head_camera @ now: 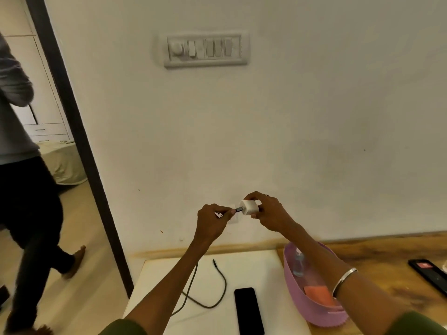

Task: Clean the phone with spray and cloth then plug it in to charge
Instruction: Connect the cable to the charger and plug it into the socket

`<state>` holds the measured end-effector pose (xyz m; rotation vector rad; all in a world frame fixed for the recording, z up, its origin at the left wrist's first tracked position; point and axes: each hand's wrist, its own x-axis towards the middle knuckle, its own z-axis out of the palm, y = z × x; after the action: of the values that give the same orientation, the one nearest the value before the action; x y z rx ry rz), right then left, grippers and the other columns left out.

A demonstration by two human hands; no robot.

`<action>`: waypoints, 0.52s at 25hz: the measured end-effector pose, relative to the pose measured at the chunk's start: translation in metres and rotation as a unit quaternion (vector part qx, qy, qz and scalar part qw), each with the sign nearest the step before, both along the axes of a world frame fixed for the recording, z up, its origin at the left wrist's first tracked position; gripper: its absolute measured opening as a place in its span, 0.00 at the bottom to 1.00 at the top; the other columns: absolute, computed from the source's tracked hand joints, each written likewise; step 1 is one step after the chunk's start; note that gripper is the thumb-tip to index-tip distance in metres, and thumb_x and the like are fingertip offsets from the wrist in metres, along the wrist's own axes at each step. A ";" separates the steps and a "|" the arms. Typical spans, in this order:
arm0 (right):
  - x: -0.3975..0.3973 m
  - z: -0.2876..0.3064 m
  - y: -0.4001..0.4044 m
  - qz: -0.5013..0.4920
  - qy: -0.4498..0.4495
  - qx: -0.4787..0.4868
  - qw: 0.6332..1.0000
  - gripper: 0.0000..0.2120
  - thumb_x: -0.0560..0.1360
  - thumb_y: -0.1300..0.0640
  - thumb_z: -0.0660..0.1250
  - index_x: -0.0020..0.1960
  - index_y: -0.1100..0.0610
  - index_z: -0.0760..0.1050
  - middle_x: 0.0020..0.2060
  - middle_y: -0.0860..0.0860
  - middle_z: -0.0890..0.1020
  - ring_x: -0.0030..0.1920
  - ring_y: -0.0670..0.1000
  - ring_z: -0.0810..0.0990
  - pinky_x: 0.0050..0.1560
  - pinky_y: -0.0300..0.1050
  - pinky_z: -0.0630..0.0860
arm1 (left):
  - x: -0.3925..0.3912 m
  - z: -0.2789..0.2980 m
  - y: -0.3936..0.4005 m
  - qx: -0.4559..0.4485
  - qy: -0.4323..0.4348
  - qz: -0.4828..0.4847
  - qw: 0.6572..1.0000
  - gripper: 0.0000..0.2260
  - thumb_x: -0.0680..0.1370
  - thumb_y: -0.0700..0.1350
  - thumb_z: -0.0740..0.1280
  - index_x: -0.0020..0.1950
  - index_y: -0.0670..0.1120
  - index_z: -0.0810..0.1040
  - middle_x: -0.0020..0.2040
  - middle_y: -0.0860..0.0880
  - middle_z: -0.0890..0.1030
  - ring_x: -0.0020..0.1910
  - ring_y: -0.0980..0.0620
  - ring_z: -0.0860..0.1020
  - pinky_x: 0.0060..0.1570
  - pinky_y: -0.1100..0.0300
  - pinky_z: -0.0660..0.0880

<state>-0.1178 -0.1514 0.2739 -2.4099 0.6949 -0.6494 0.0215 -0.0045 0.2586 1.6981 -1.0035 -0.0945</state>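
A: Item 1, left hand [214, 220]. Status?
B: Fingers pinched on the cable plug [239, 209], up by the wall. Cable [212, 296] drops down the forearm and loops over the white table [261, 264]; free end [214, 261] lies bare, far side of the loop.
A: Item 2, right hand [266, 211]?
B: Wrapped round the white charger block [249, 207]. Plug tip at the block's left face; seated or not, can't tell.
A: Item 3, phone [248, 310]?
B: Flat on the table, near edge, dark face up. Long axis runs near-to-far, top end pointing at the wall. Just left of the purple basket [312, 308], not touching. Nothing plugged into it.
A: Basket contents?
B: Spray bottle [298, 262], orange cloth [316, 294].
A: Risks?
B: Prob. three. Plug skewed to the port: jams or scrapes. Slack loop could snag the phone when the cable lifts and drag it to the near edge. Free end short of the phone once the block goes into a socket; socket not clearly seen behind the hands.
A: Other?
B: Switch panel [205, 48] high on wall; second phone [429, 274] far right; another person [21, 165] at left.
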 end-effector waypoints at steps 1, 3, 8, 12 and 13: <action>-0.001 0.004 0.003 0.006 -0.002 0.000 1.000 0.24 0.70 0.68 0.71 0.58 0.46 0.73 0.55 0.45 0.80 0.46 0.44 0.81 0.41 0.35 0.72 | -0.003 0.004 0.002 -0.005 -0.016 0.000 1.000 0.06 0.74 0.47 0.75 0.46 0.46 0.88 0.38 0.54 0.82 0.34 0.64 0.77 0.35 0.75 0.69; -0.003 0.010 0.008 0.016 -0.005 0.002 1.000 0.23 0.70 0.68 0.71 0.59 0.47 0.74 0.55 0.47 0.80 0.49 0.47 0.82 0.43 0.37 0.73 | -0.006 0.010 0.007 -0.012 -0.041 0.008 0.999 0.06 0.75 0.47 0.74 0.47 0.46 0.88 0.40 0.52 0.82 0.34 0.60 0.76 0.35 0.74 0.69; -0.008 0.021 0.016 0.023 -0.013 0.002 1.000 0.23 0.70 0.66 0.72 0.59 0.46 0.74 0.53 0.47 0.81 0.48 0.47 0.82 0.45 0.39 0.76 | -0.005 0.019 0.015 -0.013 -0.067 0.014 0.998 0.06 0.75 0.47 0.74 0.49 0.46 0.88 0.39 0.51 0.81 0.36 0.57 0.76 0.35 0.73 0.69; -0.010 0.024 0.020 0.028 -0.017 -0.002 0.999 0.22 0.70 0.65 0.73 0.58 0.47 0.74 0.54 0.47 0.81 0.49 0.47 0.81 0.46 0.41 0.76 | -0.007 0.022 0.018 -0.005 -0.085 0.020 0.996 0.06 0.75 0.47 0.74 0.49 0.47 0.87 0.40 0.51 0.81 0.37 0.57 0.76 0.35 0.73 0.69; -0.011 0.024 0.020 0.028 -0.016 0.001 0.999 0.22 0.70 0.66 0.72 0.58 0.47 0.74 0.54 0.48 0.81 0.48 0.47 0.81 0.44 0.40 0.76 | -0.008 0.022 0.019 -0.002 -0.088 0.020 0.996 0.06 0.75 0.47 0.74 0.49 0.46 0.87 0.40 0.50 0.82 0.36 0.57 0.76 0.35 0.72 0.69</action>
<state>-0.1289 -0.1311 0.2980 -2.4028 0.6137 -0.6618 0.0136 0.0143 0.2807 1.7456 -1.0968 0.0847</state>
